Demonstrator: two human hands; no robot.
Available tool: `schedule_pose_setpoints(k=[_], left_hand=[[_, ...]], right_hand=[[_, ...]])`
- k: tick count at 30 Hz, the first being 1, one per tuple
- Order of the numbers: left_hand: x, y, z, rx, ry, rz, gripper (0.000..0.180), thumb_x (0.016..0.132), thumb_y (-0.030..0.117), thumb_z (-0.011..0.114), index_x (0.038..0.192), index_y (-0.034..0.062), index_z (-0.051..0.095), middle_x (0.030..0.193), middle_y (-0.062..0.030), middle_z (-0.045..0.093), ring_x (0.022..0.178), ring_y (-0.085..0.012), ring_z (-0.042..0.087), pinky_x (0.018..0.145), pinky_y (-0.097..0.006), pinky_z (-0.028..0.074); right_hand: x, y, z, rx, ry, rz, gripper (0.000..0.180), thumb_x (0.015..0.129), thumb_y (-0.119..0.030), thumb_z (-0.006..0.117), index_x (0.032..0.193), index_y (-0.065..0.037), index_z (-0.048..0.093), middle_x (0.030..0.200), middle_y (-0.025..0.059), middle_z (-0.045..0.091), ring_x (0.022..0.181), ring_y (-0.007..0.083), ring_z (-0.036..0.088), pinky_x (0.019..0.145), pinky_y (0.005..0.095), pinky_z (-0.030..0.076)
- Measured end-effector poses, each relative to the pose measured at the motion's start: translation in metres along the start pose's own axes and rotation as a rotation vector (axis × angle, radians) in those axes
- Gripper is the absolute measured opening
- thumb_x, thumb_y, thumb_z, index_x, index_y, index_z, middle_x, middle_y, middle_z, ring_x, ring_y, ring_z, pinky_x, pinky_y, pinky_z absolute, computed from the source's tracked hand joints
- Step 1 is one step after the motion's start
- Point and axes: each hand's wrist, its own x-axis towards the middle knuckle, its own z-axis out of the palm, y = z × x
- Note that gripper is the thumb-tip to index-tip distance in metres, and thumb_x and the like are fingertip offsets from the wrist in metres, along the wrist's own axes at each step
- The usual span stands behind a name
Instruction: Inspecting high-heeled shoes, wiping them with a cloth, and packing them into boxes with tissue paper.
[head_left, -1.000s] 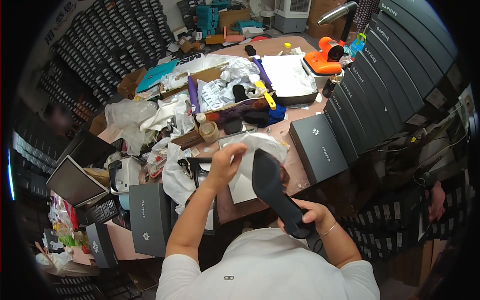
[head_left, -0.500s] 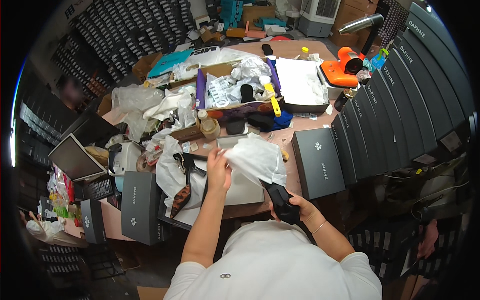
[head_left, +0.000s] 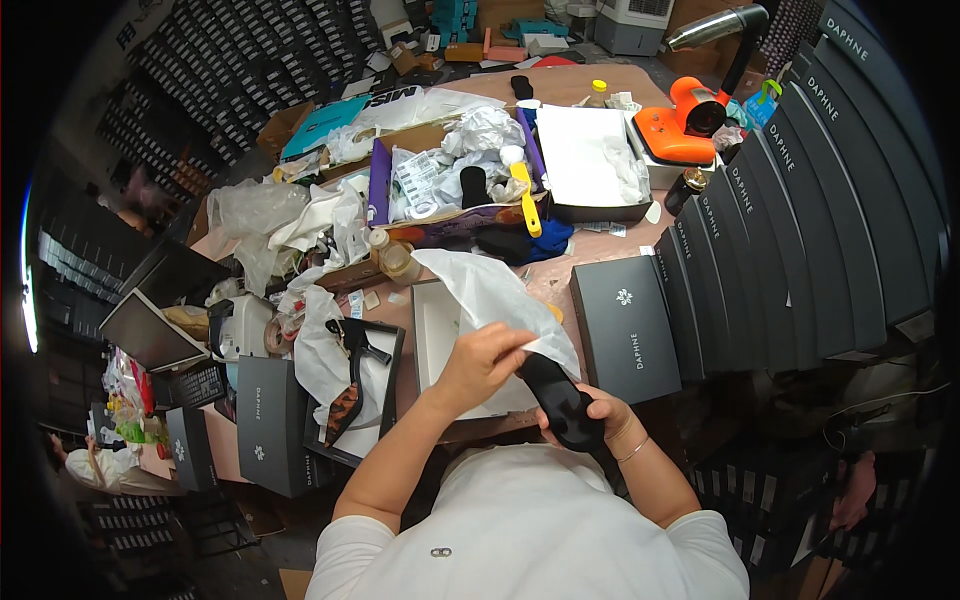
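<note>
My right hand (head_left: 607,413) is closed round the toe end of a black shoe (head_left: 560,402), held above the table's near edge. A sheet of white tissue paper (head_left: 497,295) covers the far end of the shoe. My left hand (head_left: 487,362) pinches the paper's near edge beside the shoe. Beneath the paper stands an open shoebox (head_left: 434,318) with a pale inside. Left of it, an open dark shoebox (head_left: 397,352) holds a leopard-print and black heeled shoe (head_left: 346,402) and more white tissue.
Closed dark shoeboxes (head_left: 628,335) stand to the right beside a tall stack (head_left: 790,240). Farther back are a purple box (head_left: 380,185) of crumpled paper, a yellow-handled brush (head_left: 529,205), a jar (head_left: 397,258) and an orange device (head_left: 680,130). A monitor (head_left: 155,328) is at left.
My left hand has come down and right with the tissue paper, from above the left of it to beside the shoe. My right hand keeps hold of the black shoe. The view has shifted slightly.
</note>
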Motion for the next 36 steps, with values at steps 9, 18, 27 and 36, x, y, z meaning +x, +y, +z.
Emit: schedule_pose_setpoints(k=[9, 18, 27, 36], left_hand=[[-0.046, -0.024, -0.018, 0.148, 0.092, 0.549, 0.032, 0.072, 0.003, 0.069, 0.103, 0.0053, 0.065, 0.07, -0.0026, 0.054, 0.054, -0.0169, 0.056, 0.046, -0.027, 0.044], [-0.089, -0.052, -0.027, -0.09, -0.095, 0.514, 0.034, 0.072, -0.001, 0.069, 0.106, 0.0032, 0.064, 0.074, -0.0055, 0.056, 0.057, -0.0197, 0.057, 0.048, -0.03, 0.045], [-0.081, -0.027, 0.001, -0.098, -0.203, 0.583, 0.03, 0.076, 0.003, 0.068, 0.106, 0.0016, 0.066, 0.074, -0.0062, 0.057, 0.058, -0.0182, 0.058, 0.05, -0.029, 0.047], [-0.058, -0.028, 0.008, -0.068, -0.389, 0.595, 0.027, 0.078, 0.006, 0.065, 0.104, 0.0019, 0.066, 0.073, -0.0059, 0.055, 0.059, -0.018, 0.059, 0.051, -0.028, 0.049]], right_hand=[[0.102, 0.072, -0.018, -1.307, 0.614, -0.49, 0.044, 0.092, -0.024, 0.06, 0.128, -0.003, 0.047, 0.122, 0.0064, 0.057, 0.111, 0.0204, 0.055, 0.093, 0.0319, 0.047], [0.123, 0.086, -0.009, -1.372, 0.688, -0.458, 0.045, 0.093, -0.018, 0.057, 0.132, -0.002, 0.043, 0.125, 0.0072, 0.054, 0.113, 0.0225, 0.054, 0.097, 0.0333, 0.044], [0.085, 0.079, -0.077, -0.593, 0.526, -0.352, 0.049, 0.094, -0.007, 0.05, 0.139, -0.001, 0.034, 0.131, 0.0093, 0.049, 0.118, 0.0215, 0.05, 0.104, 0.0305, 0.04], [0.081, 0.004, -0.02, -0.466, 0.533, -0.386, 0.048, 0.095, -0.012, 0.05, 0.139, 0.0, 0.037, 0.131, 0.0126, 0.049, 0.121, 0.0253, 0.047, 0.108, 0.0334, 0.033]])
